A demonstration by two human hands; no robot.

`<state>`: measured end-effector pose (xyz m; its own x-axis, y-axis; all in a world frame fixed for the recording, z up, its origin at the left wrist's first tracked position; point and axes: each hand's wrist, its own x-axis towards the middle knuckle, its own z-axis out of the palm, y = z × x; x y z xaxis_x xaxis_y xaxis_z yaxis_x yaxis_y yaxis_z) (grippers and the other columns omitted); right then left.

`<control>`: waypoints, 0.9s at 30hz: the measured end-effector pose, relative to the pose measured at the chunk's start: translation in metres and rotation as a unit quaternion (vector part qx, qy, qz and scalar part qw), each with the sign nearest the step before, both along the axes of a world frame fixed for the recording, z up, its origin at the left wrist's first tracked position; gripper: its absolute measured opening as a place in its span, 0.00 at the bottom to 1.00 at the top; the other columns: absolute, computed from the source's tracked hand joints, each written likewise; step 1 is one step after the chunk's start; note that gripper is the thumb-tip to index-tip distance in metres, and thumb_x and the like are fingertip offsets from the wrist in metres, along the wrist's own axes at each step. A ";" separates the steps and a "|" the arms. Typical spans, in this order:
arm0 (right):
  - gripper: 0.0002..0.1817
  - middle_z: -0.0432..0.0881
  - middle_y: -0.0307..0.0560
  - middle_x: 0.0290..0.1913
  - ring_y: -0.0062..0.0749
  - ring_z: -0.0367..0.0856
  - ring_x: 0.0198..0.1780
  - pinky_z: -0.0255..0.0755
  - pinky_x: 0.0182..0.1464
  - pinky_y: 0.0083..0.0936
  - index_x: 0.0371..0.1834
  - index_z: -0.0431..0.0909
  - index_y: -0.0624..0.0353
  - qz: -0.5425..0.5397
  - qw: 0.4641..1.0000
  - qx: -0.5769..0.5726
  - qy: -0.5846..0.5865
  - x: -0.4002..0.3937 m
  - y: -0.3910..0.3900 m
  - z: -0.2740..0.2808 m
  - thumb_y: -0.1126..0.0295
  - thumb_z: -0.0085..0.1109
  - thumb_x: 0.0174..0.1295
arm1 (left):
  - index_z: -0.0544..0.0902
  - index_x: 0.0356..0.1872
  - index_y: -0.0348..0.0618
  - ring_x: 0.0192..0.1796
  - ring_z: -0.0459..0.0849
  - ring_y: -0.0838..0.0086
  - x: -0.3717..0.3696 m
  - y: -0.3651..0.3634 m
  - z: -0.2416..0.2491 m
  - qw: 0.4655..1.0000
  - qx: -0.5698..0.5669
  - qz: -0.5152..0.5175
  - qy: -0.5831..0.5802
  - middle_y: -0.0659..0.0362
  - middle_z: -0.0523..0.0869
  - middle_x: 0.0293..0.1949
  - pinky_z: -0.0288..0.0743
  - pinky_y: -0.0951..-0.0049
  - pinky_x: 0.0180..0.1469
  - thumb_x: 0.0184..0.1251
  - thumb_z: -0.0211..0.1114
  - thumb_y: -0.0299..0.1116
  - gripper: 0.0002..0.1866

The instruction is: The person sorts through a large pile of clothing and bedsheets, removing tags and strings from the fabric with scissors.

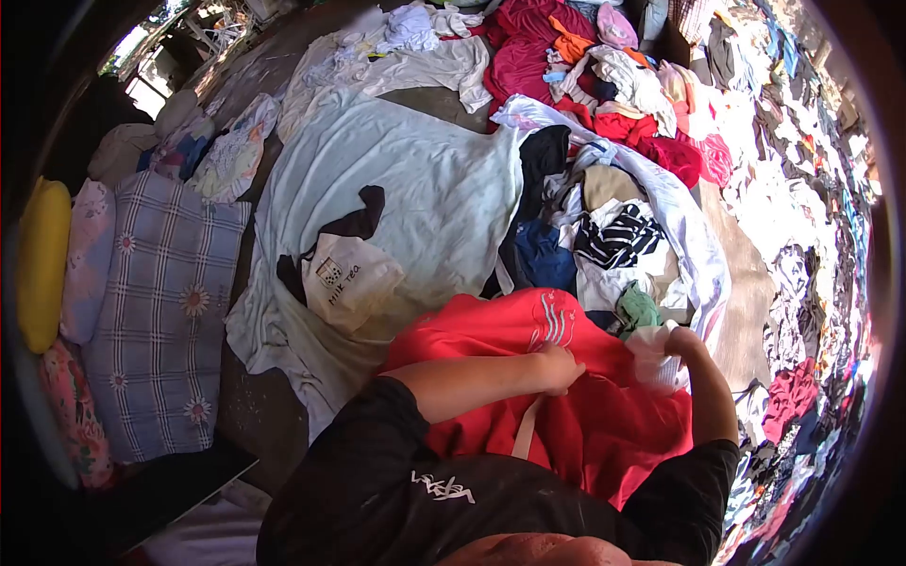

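My left hand (562,369) is closed, fingers pinched at the red cloth (613,429) spread over my lap. White wavy lines are printed on the red cloth's upper part, and a beige strap (527,429) hangs over it just below this hand. To the right, my right hand (681,343) grips a crumpled white cloth (654,357), slightly blurred, above the red cloth's right side. A green cloth (638,308) lies just beyond it. Part of the left fingers is hidden.
A pale sheet (415,179) ahead carries a white "Milk Tea" bag (351,281). Mixed clothes, including a striped black-and-white piece (618,234), lie inside a white cloth border (703,255). Plaid cushions (170,311) stand left; a large clothes heap (802,236) rises right.
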<state>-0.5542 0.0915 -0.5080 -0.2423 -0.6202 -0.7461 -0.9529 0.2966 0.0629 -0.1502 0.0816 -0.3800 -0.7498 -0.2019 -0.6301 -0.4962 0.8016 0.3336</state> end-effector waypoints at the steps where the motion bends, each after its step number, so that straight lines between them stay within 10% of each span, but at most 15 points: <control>1: 0.24 0.84 0.60 0.55 0.47 0.84 0.57 0.86 0.39 0.42 0.60 0.78 0.65 -0.058 0.994 0.065 -0.059 0.020 -0.012 0.017 0.66 0.61 0.61 | 0.65 0.74 0.49 0.60 0.79 0.44 0.000 0.003 0.000 0.999 -0.031 0.009 0.010 0.36 0.77 0.62 0.74 0.44 0.57 0.62 0.67 0.54 0.41; 2: 0.23 0.83 0.59 0.54 0.47 0.88 0.48 0.86 0.30 0.39 0.60 0.78 0.66 -0.122 0.986 0.109 -0.042 0.096 -0.036 0.120 0.66 0.61 0.63 | 0.55 0.79 0.55 0.65 0.75 0.42 0.001 0.011 -0.023 0.998 -0.060 0.028 -0.001 0.35 0.71 0.66 0.66 0.40 0.63 0.60 0.66 0.62 0.49; 5: 0.14 0.86 0.61 0.35 0.49 0.90 0.32 0.84 0.25 0.37 0.43 0.84 0.73 -0.182 0.978 0.038 -0.100 0.091 -0.097 0.104 0.70 0.64 0.60 | 0.49 0.80 0.52 0.66 0.75 0.45 0.007 0.032 -0.057 0.993 -0.054 0.078 -0.072 0.35 0.67 0.71 0.62 0.33 0.65 0.56 0.67 0.67 0.57; 7: 0.20 0.86 0.64 0.36 0.40 0.86 0.24 0.83 0.24 0.32 0.50 0.82 0.71 -0.151 0.944 -0.151 -0.250 0.130 -0.144 0.193 0.67 0.65 0.59 | 0.46 0.81 0.49 0.63 0.80 0.52 0.006 0.054 -0.098 0.962 0.201 0.088 -0.162 0.37 0.74 0.66 0.60 0.31 0.66 0.57 0.68 0.63 0.58; 9: 0.18 0.84 0.58 0.40 0.39 0.85 0.32 0.83 0.35 0.33 0.54 0.78 0.67 -0.242 0.711 -0.400 -0.525 0.129 -0.197 0.215 0.68 0.61 0.64 | 0.55 0.77 0.42 0.56 0.85 0.54 0.008 0.067 -0.069 0.898 0.386 0.017 -0.210 0.40 0.81 0.59 0.55 0.29 0.69 0.63 0.65 0.53 0.47; 13: 0.27 0.76 0.58 0.61 0.45 0.81 0.54 0.77 0.52 0.37 0.68 0.65 0.64 -0.143 0.304 -0.568 -0.752 0.134 -0.223 0.332 0.66 0.59 0.69 | 0.82 0.52 0.37 0.45 0.88 0.52 -0.001 0.103 -0.041 0.910 0.332 -0.201 -0.147 0.43 0.87 0.45 0.48 0.29 0.72 0.62 0.63 0.36 0.20; 15: 0.30 0.75 0.57 0.66 0.45 0.80 0.59 0.74 0.57 0.36 0.71 0.62 0.64 -0.192 0.408 -0.548 -0.704 0.116 -0.232 0.293 0.63 0.59 0.70 | 0.89 0.35 0.38 0.41 0.89 0.53 -0.011 0.098 -0.018 0.920 0.245 -0.263 -0.158 0.46 0.89 0.40 0.44 0.26 0.72 0.60 0.62 0.31 0.10; 17: 0.11 0.85 0.45 0.35 0.28 0.85 0.35 0.76 0.36 0.25 0.46 0.83 0.62 -0.291 0.564 -0.559 -0.533 0.109 -0.229 0.188 0.67 0.61 0.67 | 0.89 0.29 0.39 0.39 0.89 0.53 -0.014 0.084 0.016 0.947 0.178 -0.250 -0.094 0.48 0.89 0.36 0.43 0.25 0.72 0.57 0.63 0.31 0.09; 19: 0.17 0.83 0.42 0.24 0.22 0.76 0.21 0.73 0.25 0.24 0.41 0.86 0.64 -0.319 0.733 -0.441 -0.409 0.087 -0.190 0.031 0.61 0.67 0.56 | 0.88 0.32 0.39 0.38 0.90 0.55 0.001 0.093 -0.015 0.970 0.125 -0.206 -0.020 0.52 0.90 0.32 0.46 0.28 0.73 0.59 0.63 0.32 0.09; 21: 0.17 0.86 0.52 0.27 0.38 0.85 0.26 0.79 0.31 0.32 0.41 0.87 0.63 -0.373 0.869 -0.256 -0.202 0.084 -0.121 -0.103 0.62 0.63 0.54 | 0.86 0.35 0.39 0.37 0.90 0.57 -0.005 0.081 0.003 0.971 0.094 -0.220 -0.009 0.52 0.90 0.31 0.51 0.33 0.73 0.62 0.61 0.32 0.08; 24: 0.35 0.88 0.54 0.50 0.43 0.86 0.54 0.75 0.62 0.33 0.61 0.81 0.55 -0.329 0.924 -0.193 -0.031 0.119 -0.017 -0.165 0.54 0.73 0.47 | 0.84 0.38 0.40 0.36 0.90 0.58 -0.003 0.080 -0.003 0.973 0.078 -0.215 0.019 0.53 0.90 0.31 0.56 0.35 0.71 0.66 0.59 0.32 0.09; 27: 0.35 0.88 0.56 0.49 0.45 0.88 0.46 0.79 0.54 0.35 0.58 0.83 0.57 -0.480 0.846 -0.146 -0.180 0.137 0.032 -0.210 0.53 0.75 0.45 | 0.86 0.37 0.43 0.38 0.91 0.60 -0.001 0.084 -0.023 0.973 0.071 -0.217 0.044 0.55 0.91 0.35 0.70 0.47 0.55 0.66 0.58 0.34 0.10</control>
<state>-0.4167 0.1232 -0.7178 -0.5281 -0.4366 -0.7284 -0.2051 0.8979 -0.3895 -0.1511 0.1657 -0.4032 -0.7970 0.2294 -0.5587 -0.0864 0.8722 0.4814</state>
